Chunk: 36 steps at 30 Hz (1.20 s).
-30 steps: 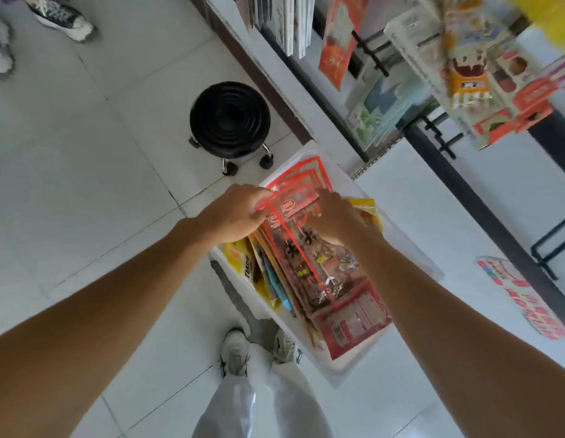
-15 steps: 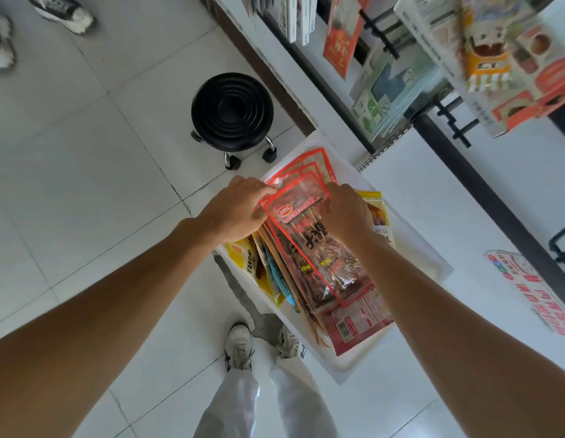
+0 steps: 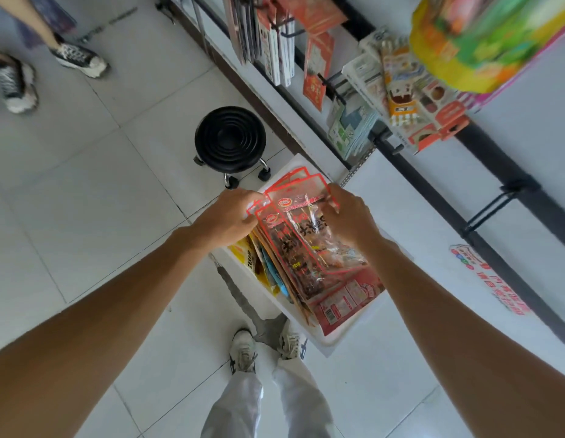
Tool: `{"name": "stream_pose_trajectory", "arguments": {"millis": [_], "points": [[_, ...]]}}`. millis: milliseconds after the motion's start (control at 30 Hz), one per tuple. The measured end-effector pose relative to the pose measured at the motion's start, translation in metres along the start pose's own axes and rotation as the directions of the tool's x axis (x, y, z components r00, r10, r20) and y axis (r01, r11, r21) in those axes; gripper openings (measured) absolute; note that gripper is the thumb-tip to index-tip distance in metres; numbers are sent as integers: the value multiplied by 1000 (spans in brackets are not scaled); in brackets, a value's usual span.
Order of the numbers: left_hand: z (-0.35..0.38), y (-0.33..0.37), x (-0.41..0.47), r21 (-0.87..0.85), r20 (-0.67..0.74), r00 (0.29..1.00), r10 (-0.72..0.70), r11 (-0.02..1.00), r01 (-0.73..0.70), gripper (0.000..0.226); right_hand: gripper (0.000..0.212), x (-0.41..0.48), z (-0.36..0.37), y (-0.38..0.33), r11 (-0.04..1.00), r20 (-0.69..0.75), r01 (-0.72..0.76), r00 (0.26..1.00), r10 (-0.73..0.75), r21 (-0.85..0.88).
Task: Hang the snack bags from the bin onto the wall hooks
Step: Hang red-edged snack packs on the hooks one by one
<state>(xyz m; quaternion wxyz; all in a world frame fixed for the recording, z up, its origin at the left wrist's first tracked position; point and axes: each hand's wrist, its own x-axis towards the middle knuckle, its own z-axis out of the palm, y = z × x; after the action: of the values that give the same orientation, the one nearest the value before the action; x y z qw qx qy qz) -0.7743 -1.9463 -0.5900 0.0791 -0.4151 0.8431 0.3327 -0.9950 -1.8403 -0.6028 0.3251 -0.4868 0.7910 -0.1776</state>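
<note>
Red-edged snack bags (image 3: pixel 309 245) stand upright in white bin (image 3: pixel 330 341) on floor. Top corners are pinched: left hand (image 3: pixel 225 218) closed on rear bags, right hand (image 3: pixel 349 216) on front 1. Front bag should be peeled off w/ hang-hole kept clear, then carried to empty wall hook (image 3: pixel 493 208).

We saw the snack bags (image 3: pixel 309 248) standing on edge as a tilted stack in the white bin (image 3: pixel 330 338), clear packets edged in red with dark brownish contents and a small red oval logo near the top. The front bag's (image 3: pixel 319 229) top strip rose above the others. At the stack's left side sat a yellow bag (image 3: pixel 246 257) and a blue one (image 3: pixel 276 275). A black wall hook (image 3: pixel 493 210) jutted empty to the right; other hooks (image 3: pixel 330 86) above carried hanging packets.
</note>
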Motion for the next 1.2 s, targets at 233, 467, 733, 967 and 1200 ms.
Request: {"name": "stream_pose_trajectory", "arguments": {"millis": [233,467,733,967,1200], "points": [[-48,38,-35,-36,10,1000,19,999,-19,48,16,-33,-57,-45,983,-120,43,993,-21,180],[-96,77,-66,-272,64,998,7,962,11,55,26,-75,-110,-98,921,-269,168,960,-73,351],[-148,131,-106,-593,-66,987,147,789,-157,39,23,-116,-157,-144,826,-476,308,878,-55,473],[-187,165,-127,-604,-159,961,228,747,-277,8,18,-167,-198,-169,836,-544,333,838,-49,437],[-216,215,-148,-602,-191,910,368,688,-405,11,13,-225,-243,-189,844,-650,409,753,-98,347]]}}
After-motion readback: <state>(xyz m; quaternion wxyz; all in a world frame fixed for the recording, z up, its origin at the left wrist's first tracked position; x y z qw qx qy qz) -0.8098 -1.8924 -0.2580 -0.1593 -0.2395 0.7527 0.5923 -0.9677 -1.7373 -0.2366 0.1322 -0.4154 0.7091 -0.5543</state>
